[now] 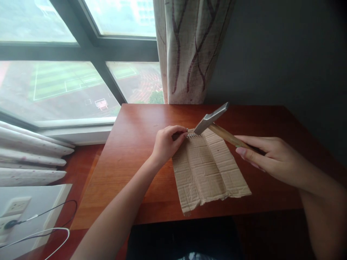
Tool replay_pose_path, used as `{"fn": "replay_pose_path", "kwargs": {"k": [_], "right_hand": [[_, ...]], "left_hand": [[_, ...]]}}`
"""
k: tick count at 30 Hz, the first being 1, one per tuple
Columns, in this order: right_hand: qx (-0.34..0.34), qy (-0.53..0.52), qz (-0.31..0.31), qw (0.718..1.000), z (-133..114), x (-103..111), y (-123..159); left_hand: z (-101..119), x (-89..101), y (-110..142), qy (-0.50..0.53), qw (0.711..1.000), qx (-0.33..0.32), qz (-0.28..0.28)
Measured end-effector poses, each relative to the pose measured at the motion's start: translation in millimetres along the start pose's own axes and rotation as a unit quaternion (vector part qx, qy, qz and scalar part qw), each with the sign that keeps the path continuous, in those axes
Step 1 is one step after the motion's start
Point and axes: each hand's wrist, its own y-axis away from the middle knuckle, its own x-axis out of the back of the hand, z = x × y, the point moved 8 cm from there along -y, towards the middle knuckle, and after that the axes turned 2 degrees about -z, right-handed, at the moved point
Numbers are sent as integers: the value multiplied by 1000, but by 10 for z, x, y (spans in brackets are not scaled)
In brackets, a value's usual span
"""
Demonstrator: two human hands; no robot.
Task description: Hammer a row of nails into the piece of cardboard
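A creased piece of brown cardboard (208,169) lies flat on the reddish wooden table (135,173). My left hand (166,142) is closed in a pinch at the cardboard's far left corner, holding a small thin thing, probably a nail, that is too small to make out. My right hand (268,157) grips the wooden handle of a hammer (214,121). The hammer's grey metal head hangs tilted just above the cardboard's far edge, close to my left fingertips.
A patterned curtain (189,50) hangs behind the table against a grey wall. A large window (67,72) fills the left. At lower left are a wall socket (15,207) with a plugged cable and rolled white fabric (29,159). The table's near edge runs just below the cardboard.
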Motion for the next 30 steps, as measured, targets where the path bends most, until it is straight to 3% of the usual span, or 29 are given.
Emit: {"fn": "replay_pose_path", "kwargs": {"k": [4,9,30], "right_hand": [[70,11,-11,997,-247,2,-203],[97,27,-53,994,-356,-25,-311],[104,31,-32,994,-380,-6,-352]], "left_hand": [[-3,-4,-3,1,1000,-1,-4],[1,-2,-8,-13,1000,2,-7],[-38,-18,8,-21,1000,-6,-9]]}}
